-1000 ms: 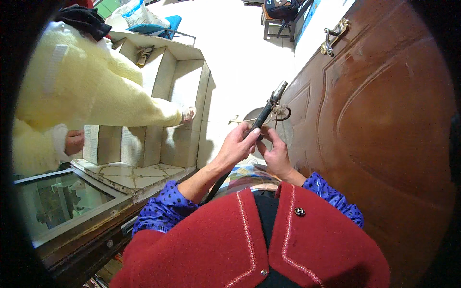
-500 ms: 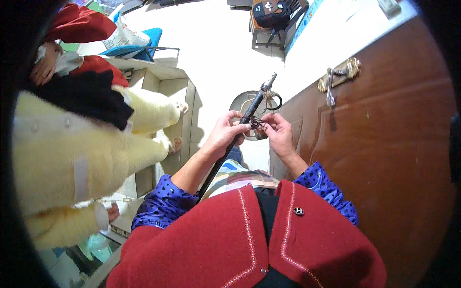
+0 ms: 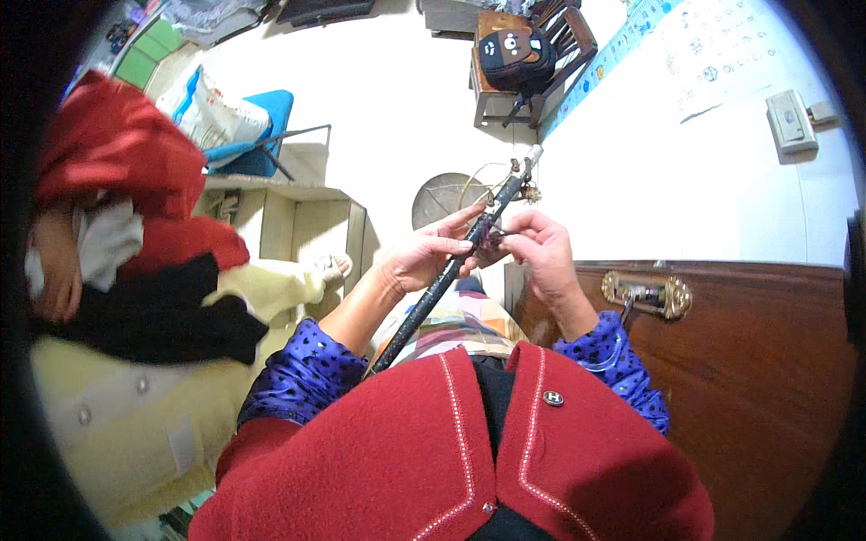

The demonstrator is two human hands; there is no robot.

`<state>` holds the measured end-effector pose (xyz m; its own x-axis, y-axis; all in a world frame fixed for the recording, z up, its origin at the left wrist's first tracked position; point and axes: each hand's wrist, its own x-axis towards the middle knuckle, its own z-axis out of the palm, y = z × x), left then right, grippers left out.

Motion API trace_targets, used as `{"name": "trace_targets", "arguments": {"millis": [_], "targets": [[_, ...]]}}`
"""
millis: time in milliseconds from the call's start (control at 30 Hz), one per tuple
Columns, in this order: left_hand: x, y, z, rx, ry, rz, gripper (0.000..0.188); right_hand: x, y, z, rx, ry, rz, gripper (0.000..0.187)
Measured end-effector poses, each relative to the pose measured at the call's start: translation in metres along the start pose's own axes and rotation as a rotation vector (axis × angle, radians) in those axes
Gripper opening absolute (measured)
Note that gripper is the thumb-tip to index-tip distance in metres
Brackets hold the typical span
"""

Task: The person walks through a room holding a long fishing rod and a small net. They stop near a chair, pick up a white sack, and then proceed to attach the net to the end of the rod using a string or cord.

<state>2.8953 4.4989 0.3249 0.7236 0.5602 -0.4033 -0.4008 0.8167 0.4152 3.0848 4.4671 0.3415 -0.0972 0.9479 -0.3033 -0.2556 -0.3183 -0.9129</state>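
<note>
A long black pole [image 3: 424, 307] slants up and away from my body, ending in a pale tip [image 3: 534, 155]. My left hand [image 3: 415, 257] holds it from the left, thumb along the near side and fingers stretched behind it. Dark cord [image 3: 490, 239] is wound round the pole just by those fingers. With thumb and forefinger pinched, my right hand [image 3: 548, 257] grips the cord at the pole's right side. Farther up, tan string [image 3: 530, 193] and a loop of wire hang around the pole near its tip.
A brown door [image 3: 740, 361] with a metal handle [image 3: 645, 293] stands at right. A person in red with black cloth [image 3: 171, 311] is at left beside a shelf unit [image 3: 316, 221]. Beyond are a blue chair [image 3: 271, 135], a backpack [image 3: 516, 59] on a wooden chair and a round grey object [image 3: 437, 200].
The view has turned, so the door sits lower and more wall shows. My left fingers are straighter along the pole. My right hand still pinches the cord, its fingers slightly farther from the pole.
</note>
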Motion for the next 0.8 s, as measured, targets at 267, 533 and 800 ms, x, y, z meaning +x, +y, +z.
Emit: {"name": "trace_targets", "arguments": {"millis": [267,533,800], "targets": [[0.098,0.088,0.005,-0.039,0.099,-0.214,0.022,0.079,-0.013,-0.018,-0.056,0.073,-0.034,0.017],[0.160,0.182,-0.010,0.576,0.104,-0.029,0.017,0.177,-0.052,-0.025,-0.467,0.113,-0.244,0.015],[0.190,0.316,-0.078,0.827,0.197,0.226,0.022,0.357,-0.127,0.025,-0.750,0.339,-0.543,0.010]]}}
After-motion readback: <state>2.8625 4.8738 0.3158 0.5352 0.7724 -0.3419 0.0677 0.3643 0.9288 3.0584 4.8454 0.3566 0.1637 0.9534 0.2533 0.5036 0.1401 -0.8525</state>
